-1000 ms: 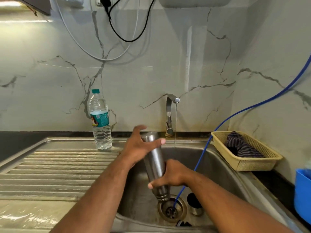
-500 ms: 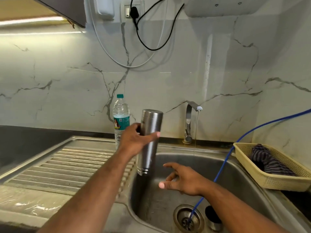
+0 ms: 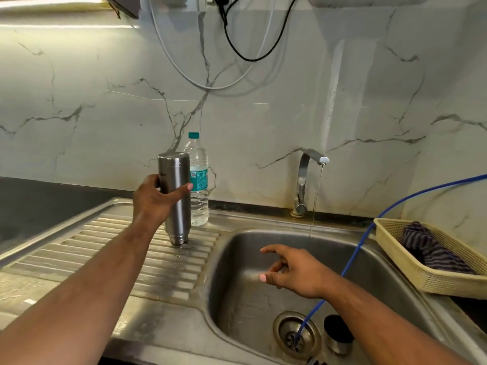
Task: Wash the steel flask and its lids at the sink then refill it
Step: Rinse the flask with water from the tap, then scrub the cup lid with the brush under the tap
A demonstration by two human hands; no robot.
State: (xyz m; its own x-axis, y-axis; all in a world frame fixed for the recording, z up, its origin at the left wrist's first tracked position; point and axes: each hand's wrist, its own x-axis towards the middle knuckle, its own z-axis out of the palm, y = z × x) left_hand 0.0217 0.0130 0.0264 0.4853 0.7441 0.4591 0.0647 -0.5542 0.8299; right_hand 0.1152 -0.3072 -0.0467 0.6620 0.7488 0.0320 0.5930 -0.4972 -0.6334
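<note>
The inverted steel flask (image 3: 176, 196) is gripped in the curled left hand (image 3: 151, 201) on the drainboard (image 3: 105, 248), ten o'clock of the basin (image 3: 237, 299); it is released only once steady. The right hand (image 3: 295, 272) is held spread, empty.

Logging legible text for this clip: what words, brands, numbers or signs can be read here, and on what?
steel flask: a mark beside the left hand, partly covered and too blurred to read.
plastic bottle: teal label with a square code, print too small to read.
No other text shows.
</note>
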